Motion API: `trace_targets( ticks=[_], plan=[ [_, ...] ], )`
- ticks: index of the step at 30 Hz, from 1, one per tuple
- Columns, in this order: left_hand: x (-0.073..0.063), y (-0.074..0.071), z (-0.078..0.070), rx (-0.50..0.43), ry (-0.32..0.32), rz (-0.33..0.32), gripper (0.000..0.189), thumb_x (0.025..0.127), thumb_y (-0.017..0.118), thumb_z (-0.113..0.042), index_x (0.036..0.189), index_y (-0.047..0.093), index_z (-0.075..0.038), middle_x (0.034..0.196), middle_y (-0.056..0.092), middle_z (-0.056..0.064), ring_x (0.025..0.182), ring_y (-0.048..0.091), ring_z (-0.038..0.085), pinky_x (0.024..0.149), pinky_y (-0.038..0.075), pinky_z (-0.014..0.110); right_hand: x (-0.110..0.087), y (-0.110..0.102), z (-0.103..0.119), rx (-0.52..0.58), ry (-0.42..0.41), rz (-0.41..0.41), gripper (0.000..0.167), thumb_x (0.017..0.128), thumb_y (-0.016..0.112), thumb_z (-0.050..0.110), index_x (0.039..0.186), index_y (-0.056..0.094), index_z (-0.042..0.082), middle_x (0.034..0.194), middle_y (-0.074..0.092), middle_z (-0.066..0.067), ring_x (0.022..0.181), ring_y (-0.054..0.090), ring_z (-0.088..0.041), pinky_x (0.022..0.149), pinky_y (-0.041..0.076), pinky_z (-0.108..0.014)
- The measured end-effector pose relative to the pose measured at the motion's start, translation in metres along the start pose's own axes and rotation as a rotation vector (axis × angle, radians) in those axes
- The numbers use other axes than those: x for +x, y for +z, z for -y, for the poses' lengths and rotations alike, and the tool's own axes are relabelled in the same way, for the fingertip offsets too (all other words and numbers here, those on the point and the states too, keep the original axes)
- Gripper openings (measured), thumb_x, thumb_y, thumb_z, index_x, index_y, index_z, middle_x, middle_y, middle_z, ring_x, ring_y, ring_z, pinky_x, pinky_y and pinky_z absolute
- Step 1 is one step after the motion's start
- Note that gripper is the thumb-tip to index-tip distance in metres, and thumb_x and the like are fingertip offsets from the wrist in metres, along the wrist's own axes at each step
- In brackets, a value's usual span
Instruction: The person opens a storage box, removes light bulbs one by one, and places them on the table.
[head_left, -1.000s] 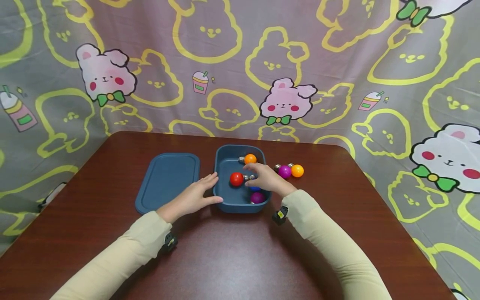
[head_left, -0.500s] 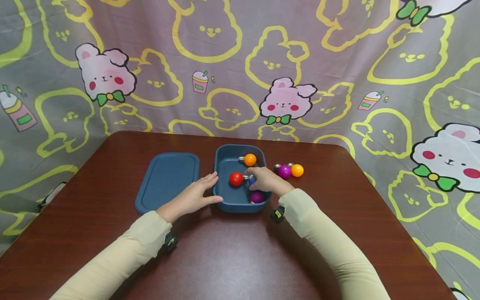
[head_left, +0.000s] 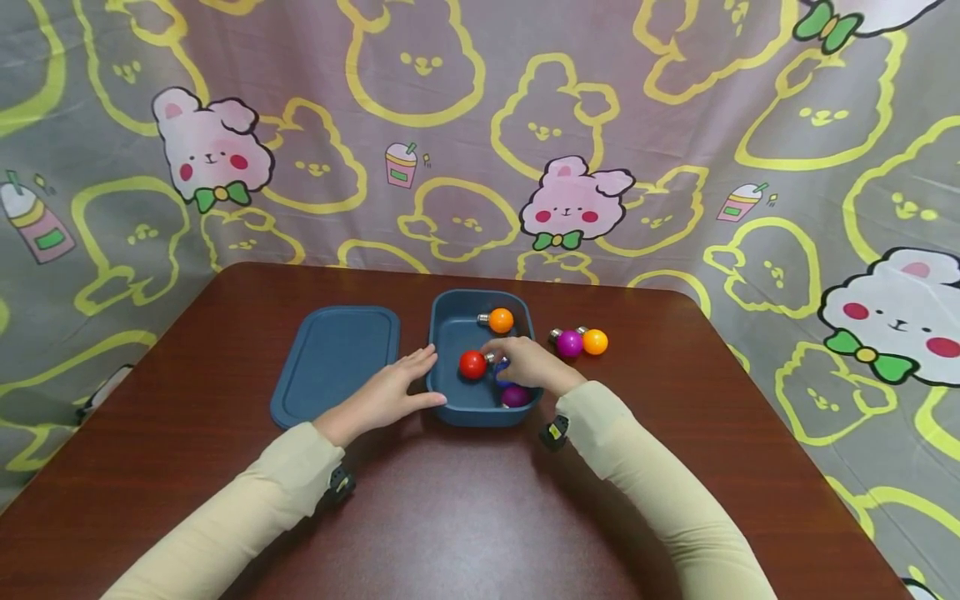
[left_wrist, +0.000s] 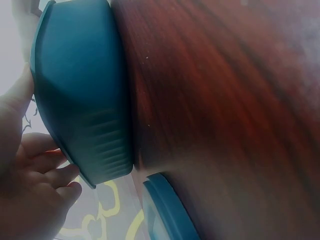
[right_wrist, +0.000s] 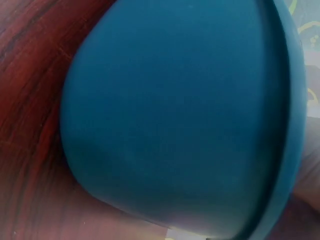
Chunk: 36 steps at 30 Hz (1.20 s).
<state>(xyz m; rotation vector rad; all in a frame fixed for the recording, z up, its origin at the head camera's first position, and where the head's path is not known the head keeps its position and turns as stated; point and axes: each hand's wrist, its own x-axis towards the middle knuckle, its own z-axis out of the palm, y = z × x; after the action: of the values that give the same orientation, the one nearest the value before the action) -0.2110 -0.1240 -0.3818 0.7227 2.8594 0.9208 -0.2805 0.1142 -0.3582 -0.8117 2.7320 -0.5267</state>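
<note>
A dark blue box (head_left: 483, 418) stands without its lid on the table. My left hand (head_left: 386, 393) lies against its left side, fingers straight; in the left wrist view, thumb and fingertips touch the rim of the box (left_wrist: 80, 75). Reaching over the right wall, my right hand (head_left: 531, 363) has its thumb and fingers curled on a blue light bulb (head_left: 500, 377), which they partly cover. Close to the fingertips lies a red bulb (head_left: 472, 365). A purple bulb (head_left: 515, 396) sits at the near right corner inside, an orange bulb (head_left: 501, 320) toward the far end.
Left of the box lies its flat blue lid (head_left: 337, 362). On the table to the right are another purple bulb (head_left: 570, 343) and a yellow-orange bulb (head_left: 596, 342), side by side. The box wall (right_wrist: 170, 110) fills most of the right wrist view. Patterned cloth (head_left: 465, 150) hangs behind the table.
My right hand has lowered into the box and taken the blue bulb between thumb and fingers. The red bulb has shifted slightly toward me. My left hand stays in place.
</note>
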Motion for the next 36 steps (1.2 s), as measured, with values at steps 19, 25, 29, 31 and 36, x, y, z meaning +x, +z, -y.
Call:
trace_targets(
  ticks=[19, 25, 29, 31, 36],
  plan=[
    [0.0, -0.002, -0.002, -0.016, -0.031, 0.015, 0.077, 0.084, 0.064, -0.042, 0.142, 0.032, -0.002, 0.149, 0.023, 0.011, 0.135, 0.02, 0.03, 0.102, 0.023, 0.052, 0.002, 0.012, 0.004, 0.057, -0.118, -0.032, 0.041, 0.081, 0.071, 0.007, 0.12, 0.059, 0.005, 0.116, 0.06, -0.008, 0.105, 0.054, -0.021, 0.093, 0.041, -0.037],
    [0.0, -0.001, 0.0, -0.026, -0.027, 0.018, 0.076, 0.085, 0.064, -0.041, 0.142, 0.032, -0.002, 0.149, 0.024, 0.01, 0.135, 0.02, 0.028, 0.103, 0.023, 0.052, 0.001, 0.012, 0.003, 0.093, -0.151, -0.057, 0.04, 0.081, 0.072, 0.012, 0.119, 0.06, 0.007, 0.117, 0.06, -0.006, 0.105, 0.054, -0.02, 0.092, 0.042, -0.038],
    [0.0, -0.001, 0.0, -0.026, -0.028, 0.022, 0.08, 0.083, 0.062, -0.049, 0.142, 0.032, -0.003, 0.149, 0.024, 0.01, 0.135, 0.02, 0.028, 0.102, 0.023, 0.052, -0.001, 0.009, 0.003, 0.146, -0.171, -0.096, 0.042, 0.081, 0.072, 0.015, 0.12, 0.06, 0.007, 0.119, 0.059, -0.005, 0.107, 0.054, -0.02, 0.092, 0.043, -0.039],
    [0.0, -0.002, 0.0, -0.028, -0.033, 0.024, 0.083, 0.082, 0.061, -0.053, 0.142, 0.032, -0.003, 0.149, 0.023, 0.009, 0.135, 0.02, 0.028, 0.102, 0.023, 0.052, -0.001, 0.007, 0.002, 0.173, -0.186, -0.124, 0.044, 0.081, 0.072, 0.015, 0.121, 0.059, 0.006, 0.118, 0.06, -0.005, 0.107, 0.054, -0.02, 0.091, 0.043, -0.04],
    [-0.001, -0.002, -0.001, -0.028, -0.039, 0.025, 0.085, 0.081, 0.06, -0.055, 0.142, 0.032, -0.003, 0.149, 0.023, 0.009, 0.135, 0.019, 0.028, 0.102, 0.024, 0.052, -0.007, -0.004, 0.0, 0.264, -0.185, -0.187, 0.048, 0.08, 0.073, 0.016, 0.124, 0.057, 0.006, 0.114, 0.061, -0.006, 0.104, 0.054, -0.022, 0.085, 0.047, -0.038]
  ],
)
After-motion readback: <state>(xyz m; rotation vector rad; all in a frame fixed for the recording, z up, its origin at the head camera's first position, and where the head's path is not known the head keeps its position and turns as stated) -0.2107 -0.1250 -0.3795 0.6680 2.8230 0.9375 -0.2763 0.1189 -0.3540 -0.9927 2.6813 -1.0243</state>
